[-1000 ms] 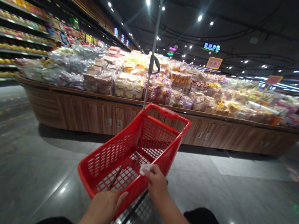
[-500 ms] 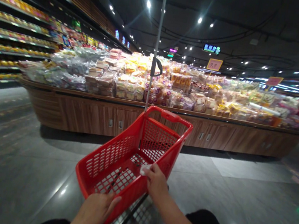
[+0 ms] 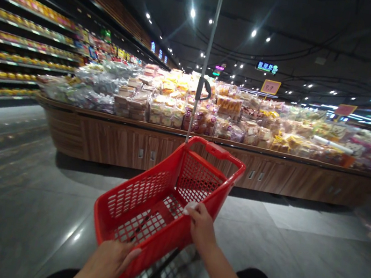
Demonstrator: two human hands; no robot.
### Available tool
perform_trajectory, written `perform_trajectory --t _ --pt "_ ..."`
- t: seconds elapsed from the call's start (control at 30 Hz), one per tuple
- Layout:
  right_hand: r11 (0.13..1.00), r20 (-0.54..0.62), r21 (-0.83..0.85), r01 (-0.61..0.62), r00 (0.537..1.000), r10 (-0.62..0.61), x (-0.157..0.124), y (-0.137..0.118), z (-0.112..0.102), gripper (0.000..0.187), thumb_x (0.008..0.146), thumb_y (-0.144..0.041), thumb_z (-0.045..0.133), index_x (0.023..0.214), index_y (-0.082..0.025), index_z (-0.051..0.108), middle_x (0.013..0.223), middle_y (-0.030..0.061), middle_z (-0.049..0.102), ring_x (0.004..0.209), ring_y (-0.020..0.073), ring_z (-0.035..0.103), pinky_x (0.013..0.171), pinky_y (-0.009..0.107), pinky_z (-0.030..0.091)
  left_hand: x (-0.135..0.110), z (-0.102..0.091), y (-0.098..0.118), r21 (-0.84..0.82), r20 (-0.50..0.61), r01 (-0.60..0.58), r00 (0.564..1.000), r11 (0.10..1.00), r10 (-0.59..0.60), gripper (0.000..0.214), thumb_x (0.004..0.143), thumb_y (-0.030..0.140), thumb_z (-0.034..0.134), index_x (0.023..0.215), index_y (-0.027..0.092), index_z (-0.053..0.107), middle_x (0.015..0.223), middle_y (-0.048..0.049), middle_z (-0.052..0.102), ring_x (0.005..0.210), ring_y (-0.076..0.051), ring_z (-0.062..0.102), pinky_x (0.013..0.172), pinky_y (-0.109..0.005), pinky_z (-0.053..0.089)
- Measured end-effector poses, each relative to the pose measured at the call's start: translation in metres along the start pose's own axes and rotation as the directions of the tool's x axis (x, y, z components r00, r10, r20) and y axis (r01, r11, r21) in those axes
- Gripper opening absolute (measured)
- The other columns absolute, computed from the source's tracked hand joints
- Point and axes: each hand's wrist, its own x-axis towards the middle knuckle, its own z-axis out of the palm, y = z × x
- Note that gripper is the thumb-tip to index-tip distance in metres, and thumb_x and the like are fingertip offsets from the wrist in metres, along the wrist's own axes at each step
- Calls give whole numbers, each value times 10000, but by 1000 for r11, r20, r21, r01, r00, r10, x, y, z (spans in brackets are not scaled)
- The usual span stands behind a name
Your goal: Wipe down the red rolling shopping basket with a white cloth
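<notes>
Pinching a white wad (image 3: 190, 208): right hand (image 3: 204, 229), lower right of centre, on near rim (image 3: 163, 231) of red shopping cart (image 3: 168, 243) (lower centre of frame) | clasping same rim: left hand (image 3: 107, 261), lower left | mid-frame: packaged goods (image 3: 170, 103), wooden surface (image 3: 114, 141)

The cart (image 3: 160, 246) stands before me, my left hand (image 3: 106, 261) on its rim, my right hand (image 3: 202, 227) farther along with a tissue (image 3: 190, 207). Behind it, packs (image 3: 173, 106) lie on the table (image 3: 117, 142); shelves (image 3: 23, 65) stand left.
</notes>
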Motion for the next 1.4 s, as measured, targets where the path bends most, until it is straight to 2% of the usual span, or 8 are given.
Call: perform_trajectory --t 0.17,0.37,0.67,0.87,1.03,1.17,1.3,1.4 --pt "997 -88 -6 -75 993 74 4 2 0 345 794 -34 451 958 -212 697 888 60 557 820 163 572 792 264 474 -3 1 -8 28 4 8 1000 1000 -8 615 914 506 105 753 217 623 690 -30 677 666 -161 628 613 -252 377" --pt "998 59 -12 64 996 -63 -18 -30 21 337 787 -45 460 1002 -201 666 867 49 548 792 150 550 749 237 468 -5 0 -15 26 8 1 1000 1000 -1 627 913 508 93 746 215 622 695 -25 671 670 -160 620 622 -255 374" --pt "985 -136 -161 -56 990 34 20 32 -29 387 762 -36 443 1019 -206 677 932 66 551 835 173 560 788 274 468 -5 -12 -27 3 40 10 999 1000 -10 598 900 525 140 754 216 630 726 -32 680 702 -170 624 638 -261 385" --pt "999 -110 -47 -21 994 15 7 8 2 353 797 -44 435 981 -212 686 884 54 564 792 148 565 756 243 473 26 -33 12 -65 -60 149 986 987 -153 497 901 502 200 922 229 614 878 -47 696 836 -193 647 701 -282 432" --pt "1000 -30 -10 12 999 -12 -3 -17 21 337 808 -63 450 1013 -200 680 876 65 568 788 159 569 739 250 475 63 -21 62 -2 -153 150 977 989 -149 485 930 399 182 1063 154 579 956 -124 679 888 -197 643 746 -296 457" --pt "997 -19 -68 39 999 -41 7 -4 5 390 775 -38 471 1042 -242 669 887 55 580 794 161 567 760 256 472 72 -7 69 58 -160 155 977 986 -144 526 928 374 178 959 92 620 853 -182 674 830 -255 652 722 -368 473" --pt "985 -121 -166 -34 993 14 29 29 -25 400 745 -21 475 1000 -243 688 923 60 573 842 173 564 794 270 466 73 -3 62 93 -169 171 974 981 -154 527 924 385 182 950 88 617 814 -179 675 800 -273 659 682 -381 486" --pt "976 -194 -195 -100 979 61 34 36 -28 370 760 -34 467 976 -233 693 904 60 564 801 165 562 758 261 476 73 -2 61 103 -172 176 973 979 -157 534 925 395 164 954 105 611 803 -165 680 783 -269 665 665 -377 492"
